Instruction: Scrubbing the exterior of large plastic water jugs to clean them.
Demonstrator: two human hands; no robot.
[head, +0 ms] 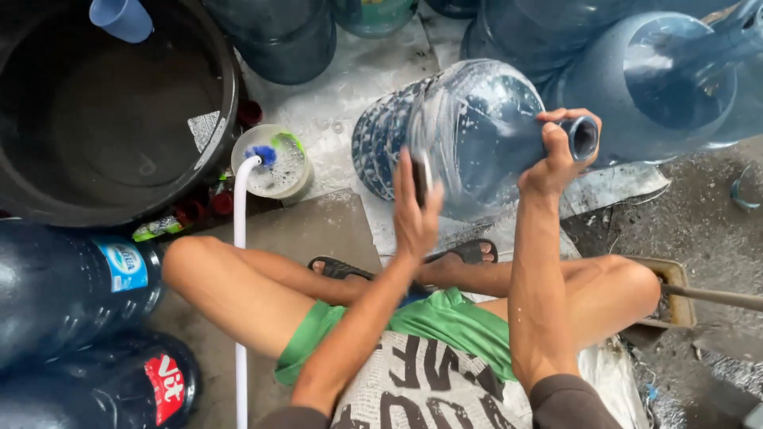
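1. Person seated low on a wet concrete floor [350,87], knees apart, green shorts [445,322], dark sandals [338,268].
2. Large blue water jug [469,135] lies on its side in front of the knees, neck pointing to the person's right, base to the left, resting on the wet floor. Its surface looks wet and motion-blurred.
3. Right hand [556,155]: clenched around the jug's neck just behind the open mouth, fingers wrapped over the top.
4. Left hand [415,208]: pressed flat against the jug's side wall near the middle, fingers up. Something dark shows under the fingers; what it is cannot be told because of blur.
5. Small white tub [274,163] of soapy water stands to the left of the jug, just beside the big black basin [119,119]. A blue-bristled brush head [262,153] on a white handle [240,238] rests in the tub; the handle runs down past the left thigh.
6. Light blue cup [121,17] sits at the basin's upper rim.
7. More blue jugs [675,79] stand behind and to the right; dark jugs [71,294] with labels lie at lower left.
8. A long-handled dustpan-like tray [675,294] sits beside the right knee.
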